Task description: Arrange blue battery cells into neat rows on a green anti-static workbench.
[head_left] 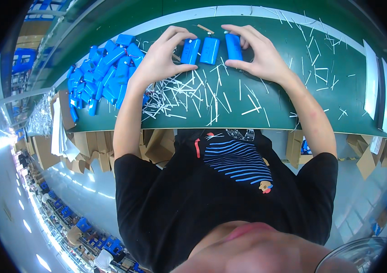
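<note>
I have left hand point(164, 55), part-spread, pinching left blue pack point(190, 52) end to end. Middle blue pack point(209, 51) lies untouched on counter point(298, 107), just right, long axis near-to-far, nearer this grip. Right hand point(262, 55), spread similarly, pinches right blue pack point(233, 47).

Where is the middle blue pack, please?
In the head view, the middle blue pack lies at upper centre, between the left pack by the left hand and the right pack by the right hand.
</note>
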`<action>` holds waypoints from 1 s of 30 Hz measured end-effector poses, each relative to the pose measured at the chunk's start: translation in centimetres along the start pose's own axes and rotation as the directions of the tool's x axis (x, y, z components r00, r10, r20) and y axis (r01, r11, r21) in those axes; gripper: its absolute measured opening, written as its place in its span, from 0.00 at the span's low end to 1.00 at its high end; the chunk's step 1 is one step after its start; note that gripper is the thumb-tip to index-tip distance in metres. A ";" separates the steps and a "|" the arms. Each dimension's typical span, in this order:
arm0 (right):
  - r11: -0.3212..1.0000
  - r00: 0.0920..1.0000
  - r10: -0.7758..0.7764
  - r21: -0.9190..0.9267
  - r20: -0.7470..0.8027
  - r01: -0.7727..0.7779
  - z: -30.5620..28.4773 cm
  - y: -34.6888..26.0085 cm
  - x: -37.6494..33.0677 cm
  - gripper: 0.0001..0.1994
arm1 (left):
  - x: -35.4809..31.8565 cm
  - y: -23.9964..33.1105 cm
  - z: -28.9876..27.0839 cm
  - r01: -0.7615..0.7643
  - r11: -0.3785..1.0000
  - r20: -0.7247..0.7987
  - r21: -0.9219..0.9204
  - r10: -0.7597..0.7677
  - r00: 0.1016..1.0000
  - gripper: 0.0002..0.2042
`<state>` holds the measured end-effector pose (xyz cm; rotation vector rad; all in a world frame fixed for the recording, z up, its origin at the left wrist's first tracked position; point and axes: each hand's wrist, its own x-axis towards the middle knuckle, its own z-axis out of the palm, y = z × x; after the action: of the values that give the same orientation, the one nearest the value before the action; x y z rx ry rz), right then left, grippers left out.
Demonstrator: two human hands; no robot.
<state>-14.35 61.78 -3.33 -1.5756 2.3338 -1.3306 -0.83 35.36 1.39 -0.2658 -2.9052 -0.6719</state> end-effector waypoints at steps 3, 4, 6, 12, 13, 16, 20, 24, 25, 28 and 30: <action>0.923 0.994 0.109 0.371 -0.005 -0.099 -0.3 0.6 -0.1 0.36 | 0.0 -0.7 0.7 -0.023 0.974 -0.093 -0.226 0.002 0.996 0.35; 0.917 0.991 0.134 0.378 0.000 -0.124 -0.4 0.8 -0.1 0.36 | -0.1 -0.9 0.8 0.004 0.971 -0.081 -0.239 -0.024 0.996 0.35; 1.000 1.000 -0.026 0.004 0.017 0.026 -1.1 1.4 0.0 0.36 | -0.2 -1.3 0.6 -0.002 0.992 -0.043 -0.125 -0.003 0.999 0.35; 0.962 0.987 -0.074 -0.250 0.140 0.108 -2.9 1.5 0.2 0.36 | -1.9 -2.4 -2.2 0.068 0.995 0.075 -0.069 -0.063 0.995 0.37; 0.975 0.987 0.011 -0.222 0.160 0.025 -2.8 1.1 0.1 0.35 | -2.1 -2.5 -2.1 0.159 0.985 0.109 -0.059 -0.152 0.982 0.37; 0.963 0.994 -0.060 -0.256 0.088 0.081 -1.3 -0.5 0.2 0.34 | -2.1 -2.6 -0.9 0.080 0.976 0.065 -0.204 -0.068 0.996 0.37; 0.926 0.993 -0.117 -0.362 -0.002 0.108 1.0 -1.8 1.5 0.33 | -0.7 -2.0 0.1 -0.016 0.983 -0.022 -0.181 0.012 1.000 0.38; 0.868 0.992 -0.116 -0.481 0.044 0.123 1.2 -2.5 2.1 0.33 | 0.3 1.0 0.4 -0.172 0.964 -0.044 0.202 0.185 0.982 0.41; 0.888 0.991 -0.136 -0.442 0.008 0.126 0.9 -2.6 2.0 0.33 | 0.8 1.8 1.0 -0.237 0.935 -0.038 0.264 0.256 0.966 0.41; 0.937 0.976 -0.204 -0.304 -0.080 0.171 0.1 -2.6 1.5 0.32 | 1.7 3.7 3.2 -0.212 0.961 -0.113 0.179 0.234 0.966 0.44; 0.955 0.981 -0.189 -0.240 -0.047 0.172 0.1 -2.6 1.2 0.33 | 1.4 4.3 4.5 -0.144 0.984 -0.128 0.103 0.156 0.979 0.44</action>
<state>-12.97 60.49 -1.25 -1.8793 2.5229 -1.1935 -1.77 41.33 -0.54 -0.4071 -2.7438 -0.5082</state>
